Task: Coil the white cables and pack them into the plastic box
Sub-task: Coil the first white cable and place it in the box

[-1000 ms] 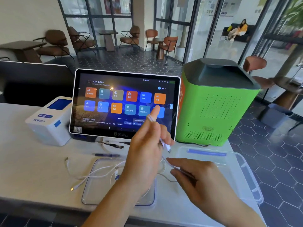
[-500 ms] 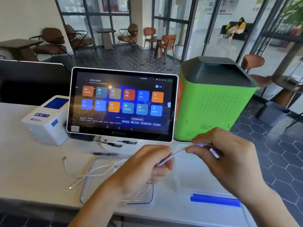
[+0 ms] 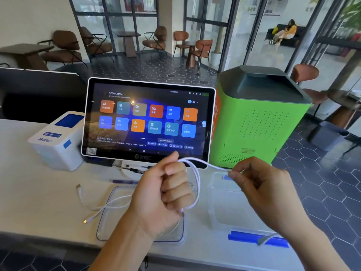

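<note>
The left hand (image 3: 166, 194) is fisted around loops of a white cable (image 3: 196, 184), which arc out past its knuckles. The right hand (image 3: 259, 184) pinches the free run just beyond, above the plastic box (image 3: 220, 208). The cable looks light, limp and springy, so pinching near the loops should keep coils from slipping.

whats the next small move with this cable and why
Probably the right hand carries its pinched end back to the left hand, adding another loop: the white cable hangs in loops from the left fist, and one stretch between the hands is uncoiled.
</note>
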